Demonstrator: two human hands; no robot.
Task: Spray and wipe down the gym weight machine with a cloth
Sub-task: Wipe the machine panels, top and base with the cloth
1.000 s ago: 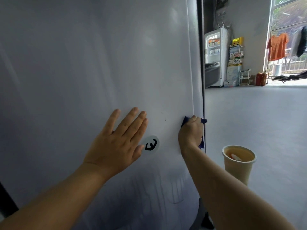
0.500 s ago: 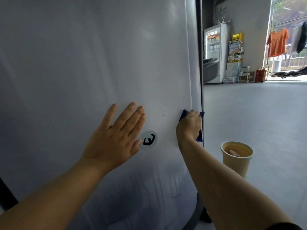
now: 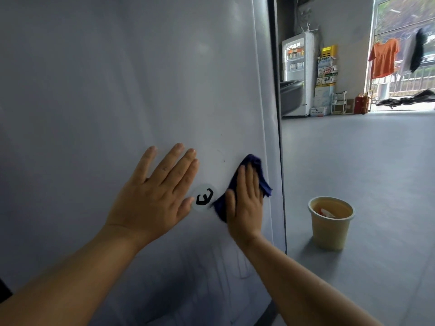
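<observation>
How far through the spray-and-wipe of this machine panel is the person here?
Done: spraying, judging by drip streaks low on the panel. In hand: right hand presses the blue cloth flat beside the round logo; left hand braces. Left: the streaked lower area.

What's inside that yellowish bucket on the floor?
The bucket holds something white and reddish, lying near the rim. What it is cannot be told, and the bucket's wall hides anything lower down.

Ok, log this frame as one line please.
stage: wiping | right hand: flat, pressing blue cloth on machine panel near its right edge | left hand: flat on panel beside round logo sticker | bucket: on floor, right
</observation>
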